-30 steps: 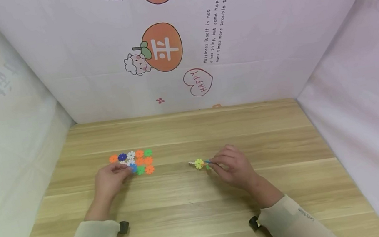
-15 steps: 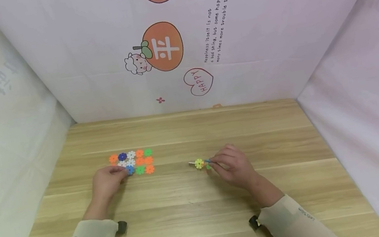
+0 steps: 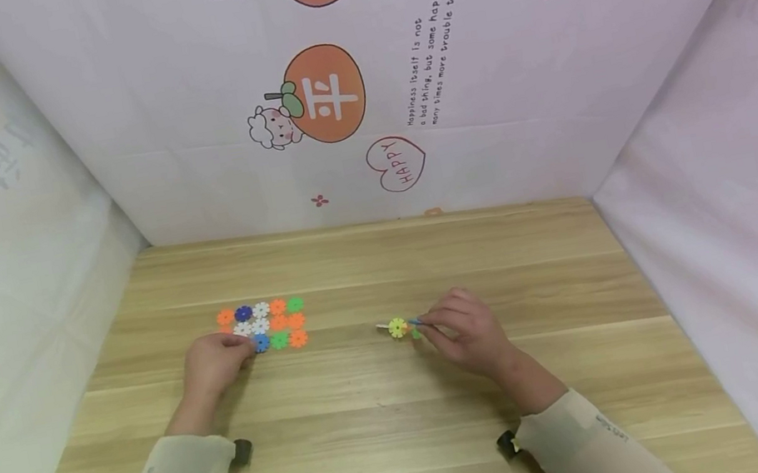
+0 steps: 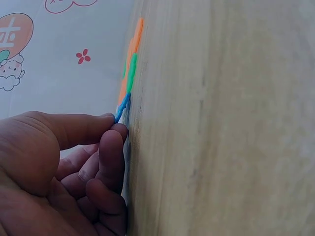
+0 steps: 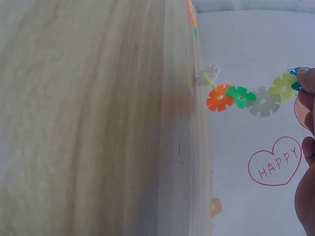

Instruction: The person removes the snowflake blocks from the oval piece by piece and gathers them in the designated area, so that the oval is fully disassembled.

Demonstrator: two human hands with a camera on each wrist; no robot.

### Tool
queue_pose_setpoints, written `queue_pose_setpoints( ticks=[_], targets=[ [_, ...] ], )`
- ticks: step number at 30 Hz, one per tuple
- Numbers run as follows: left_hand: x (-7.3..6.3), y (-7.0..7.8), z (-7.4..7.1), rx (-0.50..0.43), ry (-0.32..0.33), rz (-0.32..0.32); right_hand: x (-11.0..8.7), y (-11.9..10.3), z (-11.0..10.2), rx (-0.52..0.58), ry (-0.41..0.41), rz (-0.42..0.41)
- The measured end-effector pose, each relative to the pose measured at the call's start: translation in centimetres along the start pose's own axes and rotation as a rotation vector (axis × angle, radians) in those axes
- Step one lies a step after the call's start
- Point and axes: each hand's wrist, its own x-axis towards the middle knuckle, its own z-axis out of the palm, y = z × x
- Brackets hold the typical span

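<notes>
My left hand (image 3: 217,365) pinches the edge of a blue snowflake disc (image 3: 261,343) between thumb and finger. In the left wrist view this blue disc (image 4: 123,107) is tilted, its far edge low beside a green disc (image 4: 132,73). Flat on the table, several orange, white, green and dark blue discs (image 3: 261,325) lie in rows. My right hand (image 3: 468,333) pinches a blue disc (image 5: 297,78) at the end of a chain of interlocked discs. Along that chain are yellow, clear, green (image 5: 241,97) and orange (image 5: 220,98) discs, held above the table.
The wood-grain table (image 3: 386,447) runs back to a white printed cloth (image 3: 499,139). More cloth hangs at the left (image 3: 13,276) and right sides (image 3: 732,208). A small black camera sits at each wrist (image 3: 243,451).
My left hand has moved slightly left and lowered the blue disc from over the white ones to beside the green one. The right hand and its chain stay nearly still.
</notes>
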Motion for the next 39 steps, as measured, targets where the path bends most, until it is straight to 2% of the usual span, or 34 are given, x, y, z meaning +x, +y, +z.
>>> queue_pose_setpoints(
  ticks=[11,18,27,33,39],
  targets=[
    [0.0,-0.2,0.0,-0.006,-0.003,0.001,0.0,0.0,0.2,0.000,0.004,-0.010],
    [-0.2,0.0,0.5,-0.059,0.010,0.045,0.0,-0.1,0.2,-0.007,-0.004,-0.002],
    [-0.6,1.9,1.5,-0.173,-0.044,0.114,0.3,-0.5,0.1,0.005,-0.009,0.010],
    [-1.0,3.2,2.7,-0.263,-0.097,0.146,0.5,-0.5,0.1,-0.002,-0.020,0.007],
    [-1.1,4.6,4.2,-0.296,-0.129,0.233,0.5,-0.5,0.2,0.004,-0.021,0.000]
  ],
)
